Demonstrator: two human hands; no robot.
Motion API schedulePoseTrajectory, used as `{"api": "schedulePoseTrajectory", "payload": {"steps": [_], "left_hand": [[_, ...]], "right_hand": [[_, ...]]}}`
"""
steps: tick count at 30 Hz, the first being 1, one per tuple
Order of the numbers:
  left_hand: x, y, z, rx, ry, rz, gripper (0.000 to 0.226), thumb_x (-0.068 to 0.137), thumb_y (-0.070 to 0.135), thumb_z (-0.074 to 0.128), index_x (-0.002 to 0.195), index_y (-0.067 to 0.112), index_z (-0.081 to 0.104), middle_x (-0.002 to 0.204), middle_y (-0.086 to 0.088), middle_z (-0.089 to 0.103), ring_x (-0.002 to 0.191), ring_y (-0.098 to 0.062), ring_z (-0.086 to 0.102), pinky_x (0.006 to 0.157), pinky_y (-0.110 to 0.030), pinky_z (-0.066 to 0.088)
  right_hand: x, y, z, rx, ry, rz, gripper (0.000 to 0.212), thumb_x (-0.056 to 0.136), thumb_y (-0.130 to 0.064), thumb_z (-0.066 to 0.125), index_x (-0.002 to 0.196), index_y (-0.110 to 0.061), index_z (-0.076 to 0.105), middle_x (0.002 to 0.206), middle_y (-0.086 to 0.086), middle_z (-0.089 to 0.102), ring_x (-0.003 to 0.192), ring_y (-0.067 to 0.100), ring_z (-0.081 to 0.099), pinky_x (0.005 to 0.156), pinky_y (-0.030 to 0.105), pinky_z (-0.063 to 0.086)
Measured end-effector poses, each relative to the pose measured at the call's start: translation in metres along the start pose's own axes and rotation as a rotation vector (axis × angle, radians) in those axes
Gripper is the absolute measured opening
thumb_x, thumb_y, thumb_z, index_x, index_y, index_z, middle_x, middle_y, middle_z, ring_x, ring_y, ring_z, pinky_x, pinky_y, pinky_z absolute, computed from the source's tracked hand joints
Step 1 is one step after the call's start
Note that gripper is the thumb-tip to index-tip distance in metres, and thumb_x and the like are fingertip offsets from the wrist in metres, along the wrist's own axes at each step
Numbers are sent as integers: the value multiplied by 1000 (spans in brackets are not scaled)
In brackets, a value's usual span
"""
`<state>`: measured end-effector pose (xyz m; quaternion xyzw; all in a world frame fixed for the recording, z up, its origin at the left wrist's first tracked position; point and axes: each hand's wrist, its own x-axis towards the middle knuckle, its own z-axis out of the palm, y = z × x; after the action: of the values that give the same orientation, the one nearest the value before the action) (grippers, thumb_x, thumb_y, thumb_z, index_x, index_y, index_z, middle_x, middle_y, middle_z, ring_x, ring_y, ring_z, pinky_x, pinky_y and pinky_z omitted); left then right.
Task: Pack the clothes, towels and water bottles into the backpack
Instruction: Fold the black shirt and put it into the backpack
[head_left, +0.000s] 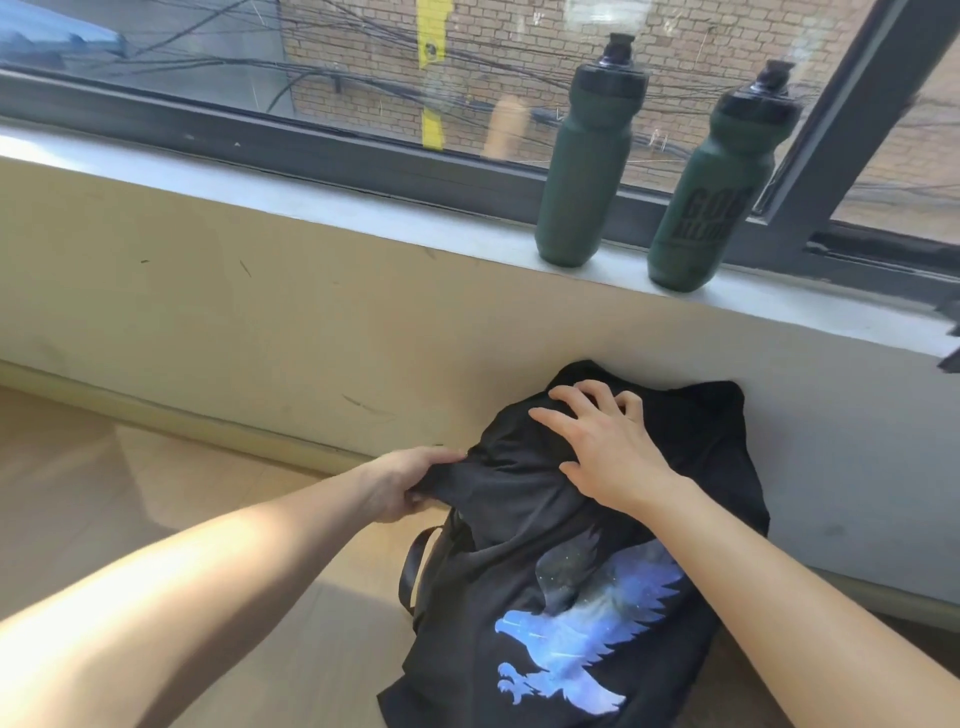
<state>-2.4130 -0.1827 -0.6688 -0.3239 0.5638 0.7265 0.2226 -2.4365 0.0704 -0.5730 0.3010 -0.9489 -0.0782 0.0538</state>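
Observation:
A black T-shirt with a blue eagle print lies draped over a black backpack, of which only a strap and a far edge show. My left hand pinches the shirt's left edge. My right hand presses down on the shirt's upper part with fingers spread. Two dark green water bottles stand upright on the window sill: one on the left, another with dark lettering to its right. No towels are in view.
The backpack sits on a light wooden floor against a cream wall under the sill. A dark window frame rises behind the bottles.

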Motion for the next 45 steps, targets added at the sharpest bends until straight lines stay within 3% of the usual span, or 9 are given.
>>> {"api": "schedulePoseTrajectory", "payload": {"steps": [4, 7, 11, 15, 18, 24, 29, 35, 45], "left_hand": [[-20, 31, -5, -204, -160, 287, 35, 86, 14, 78, 119, 3, 70, 118, -14, 76, 116, -28, 68, 101, -39, 54], [-40, 47, 2, -38, -104, 571, 33, 72, 10, 82, 103, 7, 74, 99, -10, 78, 98, -30, 71, 80, -34, 57], [-65, 34, 29, 493, 160, 1231, 33, 83, -2, 75, 73, 22, 55, 109, -1, 67, 97, -18, 65, 79, -21, 49], [-65, -18, 54, 1119, -42, 1681, 29, 86, 8, 72, 81, 19, 45, 149, -5, 56, 131, -23, 58, 92, -32, 55], [-56, -44, 60, 1411, -127, 1647, 30, 84, 13, 73, 87, 20, 44, 158, -5, 48, 143, -25, 48, 90, -41, 60], [-60, -49, 61, 1420, -202, 1609, 23, 86, 28, 70, 88, 18, 50, 159, -5, 45, 145, -23, 43, 96, -33, 56], [-65, -29, 59, 1083, -36, 1589, 13, 87, 17, 61, 97, 19, 53, 104, 7, 54, 74, -18, 56, 60, -44, 51], [-45, 48, 71, 1322, 149, 1131, 75, 76, 5, 59, 140, 42, 45, 146, 13, 36, 121, -23, 34, 102, -45, 40], [-39, 84, 79, 1136, 389, 1077, 24, 98, 33, 50, 104, 38, 73, 88, 14, 66, 114, -21, 37, 82, -39, 16]], "right_hand": [[3, 4, -1, 228, -11, 29, 63, 93, -30, 68, 150, -39, 43, 165, -10, 25, 154, 17, 9, 118, 46, 12], [3, 11, -1, 596, 96, 76, 46, 93, -16, 68, 134, -36, 63, 156, -11, 43, 151, 11, 22, 122, 43, 14], [-7, 17, -10, 797, 276, 231, 23, 96, -12, 65, 103, -29, 78, 106, -11, 69, 104, 11, 55, 98, 33, 43], [-16, 9, -35, 1519, -117, 443, 40, 103, -46, 52, 102, -13, 76, 87, -1, 77, 83, 17, 69, 73, 29, 53], [-17, 6, -31, 1362, -298, 448, 57, 90, -62, 63, 121, -15, 71, 109, -1, 75, 103, 14, 69, 85, 30, 53], [-19, 4, -16, 984, -116, 362, 22, 88, -14, 77, 109, -21, 75, 91, -6, 72, 88, 8, 68, 80, 21, 54], [-21, 6, -9, 981, 24, 439, 20, 101, -13, 57, 105, -22, 75, 98, -8, 72, 93, 6, 66, 71, 15, 46], [-28, 4, -3, 939, 64, 437, 20, 104, -17, 54, 112, -24, 70, 98, -8, 68, 90, 3, 61, 70, 12, 43], [-42, 18, 5, 942, 166, 436, 26, 94, -3, 64, 109, -23, 73, 97, -7, 70, 87, 12, 67, 80, 21, 56]]}}
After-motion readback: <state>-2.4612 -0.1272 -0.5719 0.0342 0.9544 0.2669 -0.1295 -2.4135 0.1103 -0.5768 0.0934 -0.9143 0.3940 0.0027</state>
